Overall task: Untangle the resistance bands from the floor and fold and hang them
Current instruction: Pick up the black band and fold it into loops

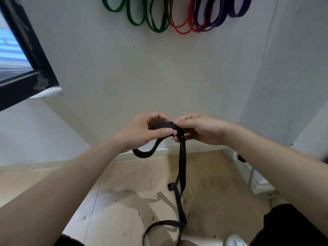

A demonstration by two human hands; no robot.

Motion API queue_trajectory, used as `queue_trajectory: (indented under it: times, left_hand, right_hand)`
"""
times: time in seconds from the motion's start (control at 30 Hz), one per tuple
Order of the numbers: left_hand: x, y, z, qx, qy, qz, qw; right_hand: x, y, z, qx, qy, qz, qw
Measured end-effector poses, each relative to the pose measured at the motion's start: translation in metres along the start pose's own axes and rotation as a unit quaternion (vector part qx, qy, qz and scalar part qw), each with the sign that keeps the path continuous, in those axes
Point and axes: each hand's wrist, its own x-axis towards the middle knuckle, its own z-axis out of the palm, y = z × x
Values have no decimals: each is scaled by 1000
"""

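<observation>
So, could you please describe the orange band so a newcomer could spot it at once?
On the pale wall ahead, a row of looped bands hangs at the top. The orange band is in the middle, green bands to its left, purple bands to its right. It is the only orange one, and thinner than the green.

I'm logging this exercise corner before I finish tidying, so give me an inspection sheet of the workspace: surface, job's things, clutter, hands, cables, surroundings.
Surface: wooden floor, scuffed and marked.
Job's things: black band held up, hanging toward the floor with a small twisted loop partway; green bands, orange band and purple bands hang on the wall.
Clutter: nothing seen.
Grippers: left hand and right hand both grip the black band's top, close together.
Cables: nothing seen.
Surroundings: pale wall, dark-framed window at left, white frame at right.
</observation>
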Motion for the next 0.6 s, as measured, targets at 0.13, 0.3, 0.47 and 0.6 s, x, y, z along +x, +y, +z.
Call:
queue_trajectory:
  times: [0.13,0.3,0.47,0.6]
  left_hand:
    - [1,2,6,6,-27,-17,999]
    - [4,10,10,-44,3,-12,999]
    - [6,18,9,-91,52,4,995]
    - [6,21,3,-93,100,16,991]
  right_hand:
    - [-4,1,-4,14,-1,-1,1000]
    - [-5,0,-4,42,10,-19,999]
    - [-4,0,-6,50,-9,-24,998]
    - [-1,8,-5,79,-27,-2,996]
